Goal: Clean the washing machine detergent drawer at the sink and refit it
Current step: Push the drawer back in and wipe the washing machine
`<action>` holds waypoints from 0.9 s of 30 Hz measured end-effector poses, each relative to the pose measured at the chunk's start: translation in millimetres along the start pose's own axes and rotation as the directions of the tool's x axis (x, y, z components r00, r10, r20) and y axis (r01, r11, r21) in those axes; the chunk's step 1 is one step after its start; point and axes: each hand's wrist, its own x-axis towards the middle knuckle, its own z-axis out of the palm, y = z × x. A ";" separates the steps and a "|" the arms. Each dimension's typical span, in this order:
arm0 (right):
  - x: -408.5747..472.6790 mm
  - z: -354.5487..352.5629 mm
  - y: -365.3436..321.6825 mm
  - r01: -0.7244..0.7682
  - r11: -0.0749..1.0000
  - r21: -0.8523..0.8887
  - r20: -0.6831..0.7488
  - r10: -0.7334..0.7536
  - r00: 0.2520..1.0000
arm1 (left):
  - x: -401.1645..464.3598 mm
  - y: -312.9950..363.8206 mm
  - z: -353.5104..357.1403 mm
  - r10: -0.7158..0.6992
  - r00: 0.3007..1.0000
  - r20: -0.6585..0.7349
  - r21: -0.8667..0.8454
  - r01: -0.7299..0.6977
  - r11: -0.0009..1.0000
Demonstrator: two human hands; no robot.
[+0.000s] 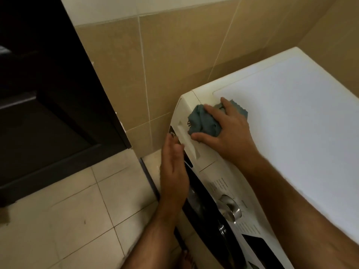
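Detergent drawer seated in the white front-loading washing machine [291, 113].
Right hand [231, 131] grips a crumpled blue-grey cloth [204, 123] above the white plastic detergent drawer [187, 141]; left hand [173, 167], fingers straight, rests flat against the drawer.

Beige tiled wall [174, 55] with pale grout lines, behind and above the fingertips. Dark brown cabinet [48, 94] well left of the fingers, reaching down to a light tiled floor [77, 210] below them, small dark speck on one tile.

Smooth white plastic washing machine top [291, 117] – faintly glossy. Crumpled blue-grey cloth [204, 121], soft and matt. Shiny chrome-look round dial [230, 208]. Glossy dark door rim [209, 216]. Matt beige wall tiles [174, 55] – pale grout.
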 end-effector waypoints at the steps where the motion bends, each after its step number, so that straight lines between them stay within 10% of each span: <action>1: -0.7 4.5 -2.3 0.023 0.999 0.022 -0.045 -0.022 0.999 | 4.3 -2.6 -10.3 -0.051 0.998 -0.048 -0.007 0.051 0.999; 9: 20.0 -19.2 -20.4 0.239 0.937 0.256 -0.387 -0.128 0.913 | 25.7 -25.5 -27.7 -0.201 0.979 0.012 -0.054 0.202 0.978; 16: 48.7 7.0 1.4 0.271 0.952 -0.143 0.125 -0.255 0.959 | 34.7 -40.3 22.6 -0.168 0.981 0.096 -0.139 0.180 0.974; 25: 4.5 27.0 13.7 0.221 0.952 -0.210 -0.017 -0.230 0.973 | 45.3 -74.8 79.2 -0.021 0.999 0.029 -0.221 0.027 0.975; 27: 12.0 27.4 8.7 0.183 0.944 -0.274 -0.013 -0.194 0.981 | 21.1 -156.5 28.0 -0.250 0.968 -0.023 -0.058 0.248 0.967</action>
